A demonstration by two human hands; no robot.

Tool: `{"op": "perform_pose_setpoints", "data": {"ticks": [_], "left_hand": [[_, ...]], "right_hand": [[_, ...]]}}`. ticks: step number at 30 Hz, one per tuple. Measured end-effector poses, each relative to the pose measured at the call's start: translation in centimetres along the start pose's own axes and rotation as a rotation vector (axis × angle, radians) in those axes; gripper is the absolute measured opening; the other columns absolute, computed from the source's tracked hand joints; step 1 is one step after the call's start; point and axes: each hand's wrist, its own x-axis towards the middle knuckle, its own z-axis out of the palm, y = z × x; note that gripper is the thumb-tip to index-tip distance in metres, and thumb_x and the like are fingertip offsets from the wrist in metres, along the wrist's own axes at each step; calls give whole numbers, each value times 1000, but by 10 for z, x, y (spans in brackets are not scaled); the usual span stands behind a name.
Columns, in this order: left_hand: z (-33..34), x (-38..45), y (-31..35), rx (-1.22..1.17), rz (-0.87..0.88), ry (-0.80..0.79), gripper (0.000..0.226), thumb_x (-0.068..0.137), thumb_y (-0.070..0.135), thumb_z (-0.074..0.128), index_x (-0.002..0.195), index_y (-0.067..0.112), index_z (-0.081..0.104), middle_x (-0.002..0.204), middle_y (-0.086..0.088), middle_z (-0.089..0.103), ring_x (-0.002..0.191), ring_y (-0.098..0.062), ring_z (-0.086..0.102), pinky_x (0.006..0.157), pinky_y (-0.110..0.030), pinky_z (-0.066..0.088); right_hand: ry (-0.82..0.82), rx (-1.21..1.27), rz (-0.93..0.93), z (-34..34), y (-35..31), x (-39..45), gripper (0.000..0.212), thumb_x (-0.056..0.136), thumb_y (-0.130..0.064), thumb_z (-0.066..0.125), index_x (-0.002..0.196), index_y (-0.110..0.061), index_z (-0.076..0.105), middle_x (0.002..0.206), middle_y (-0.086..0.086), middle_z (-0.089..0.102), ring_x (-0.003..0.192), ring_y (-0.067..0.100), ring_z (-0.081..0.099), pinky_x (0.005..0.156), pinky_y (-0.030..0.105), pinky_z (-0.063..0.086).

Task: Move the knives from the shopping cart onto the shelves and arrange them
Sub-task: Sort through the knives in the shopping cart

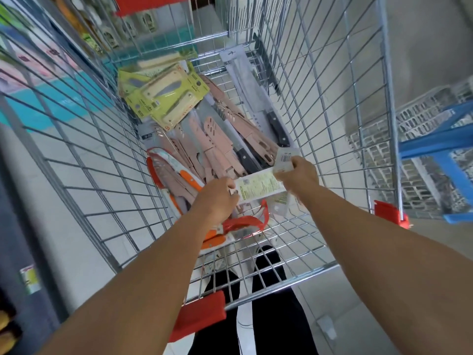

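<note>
1. I take the cart [332, 103] as my landmark; I'm looking down into it from its handle end, both arms reaching over the near rim.
2. My left hand [217, 198] is low in the cart near the handle end, fingers curled round the near end of a white pack [258, 187] that lies label-side up. I judge that the curl is there to lift the pack clear of the pile.
3. My right hand [298, 172] pinches the pack's far end, where a barcode tag [285, 157] sticks up. Holding both ends probably keeps the long, flat pack level so it doesn't snag on the wire.
4. The knives are all in the cart, none shelved as far as I can see: pink knives [217, 142] heaped along the middle, yellow packs [163, 96] towards the front end, black-handled knives [277, 129] along the right wall, orange-handled ones [190, 180] by the left wall, under my left wrist.
5. A red-rimmed pack [245, 222] lies just below my left hand, nearest the handle.
6. Outside the cart's left wall I see blurred shelves [38, 60] with goods, likely where the pack goes.
</note>
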Motion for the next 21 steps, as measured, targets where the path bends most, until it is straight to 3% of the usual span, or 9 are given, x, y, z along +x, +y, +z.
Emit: {"op": "perform_pose_setpoints", "data": {"ticks": [3, 6, 8, 10, 12, 14, 17, 21], "left_hand": [[-10, 5, 9, -28, 48, 85, 47, 93, 28, 57, 136, 20, 42, 129, -8, 46, 107, -22, 50, 85, -30, 44], [-17, 9, 21, -71, 136, 15, 71, 88, 33, 64, 148, 23, 26, 143, -6, 38, 127, -24, 40, 103, -38, 37], [-21, 11, 26, -94, 152, 3, 80, 83, 37, 68, 147, 25, 24, 139, -5, 39, 124, -23, 42, 102, -38, 39], [-25, 13, 26, -85, 126, 49, 74, 83, 39, 67, 145, 28, 27, 131, -7, 40, 121, -25, 40, 101, -39, 39], [-32, 15, 20, -28, 119, 89, 66, 88, 40, 60, 144, 28, 27, 127, -8, 37, 121, -27, 36, 102, -39, 36], [-42, 17, 13, 13, 123, 87, 58, 93, 38, 52, 144, 26, 26, 127, -9, 33, 118, -27, 37, 102, -40, 37], [-58, 23, 3, 11, 138, 26, 50, 100, 34, 40, 146, 25, 24, 125, -9, 32, 114, -28, 42, 100, -40, 39], [-85, 38, -1, -181, 64, 60, 48, 102, 36, 27, 150, 29, 22, 130, -18, 44, 112, -33, 52, 91, -38, 42]], "right_hand": [[39, -31, -126, -13, -18, -10, 23, 84, -16, 66, 105, -17, 57, 98, 4, 63, 83, 25, 62, 60, 36, 55], [39, 18, -295, -21, -38, -20, 22, 84, -14, 64, 104, -20, 56, 93, 0, 63, 75, 22, 61, 67, 41, 56], [7, 115, -357, -20, -50, -25, 32, 86, -13, 63, 113, -27, 54, 109, -3, 63, 79, 19, 60, 67, 36, 55], [-60, 222, -380, -16, -60, -29, 50, 87, -9, 62, 129, -32, 47, 122, -5, 57, 87, 20, 63, 73, 38, 57], [-133, 422, -348, -9, -69, -33, 68, 89, -3, 59, 142, -38, 32, 125, 1, 56, 89, 25, 66, 76, 46, 58], [-164, 604, -274, -1, -79, -32, 79, 92, 0, 53, 149, -39, 15, 125, 0, 54, 89, 18, 65, 81, 46, 57], [-162, 693, -137, 14, -98, -24, 74, 96, -21, 48, 144, -54, 3, 137, 4, 47, 100, 32, 63, 86, 56, 53], [-298, 797, -65, 27, -135, -11, 61, 98, -46, 37, 144, -53, -3, 140, 6, 45, 106, 31, 60, 75, 43, 53]]}}
